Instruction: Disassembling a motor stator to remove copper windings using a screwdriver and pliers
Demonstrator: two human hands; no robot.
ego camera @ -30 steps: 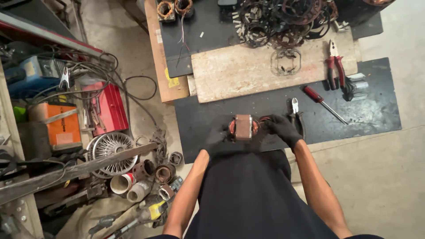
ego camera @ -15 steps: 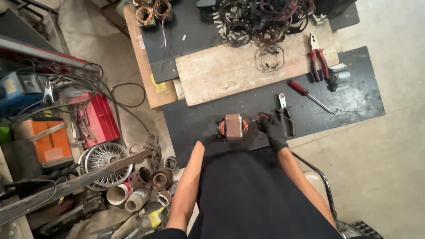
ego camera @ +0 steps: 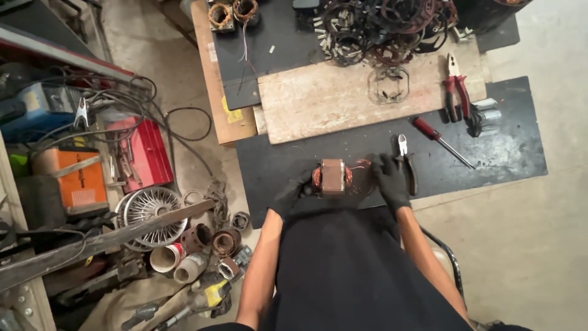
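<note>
A small motor stator (ego camera: 332, 176), a grey-brown metal block with copper windings, sits on the black mat (ego camera: 275, 162) in front of me. My left hand (ego camera: 295, 193), in a black glove, grips its left side. My right hand (ego camera: 392, 181), also gloved, is off the stator and rests just to its right, fingers spread, beside small side cutters (ego camera: 405, 156). A loose loop of copper wire (ego camera: 361, 164) sticks out of the stator toward that hand.
A red-handled screwdriver (ego camera: 436, 140), red pliers (ego camera: 456, 92) and a wooden board (ego camera: 343, 98) lie further back, behind them a heap of dark windings (ego camera: 380, 24). On the floor to the left are a red toolbox (ego camera: 141, 153), an orange box (ego camera: 67, 178), cables and motor parts.
My right hand has let go of the stator and moved right toward the side cutters. My left hand still holds the stator. The view has shifted slightly.
</note>
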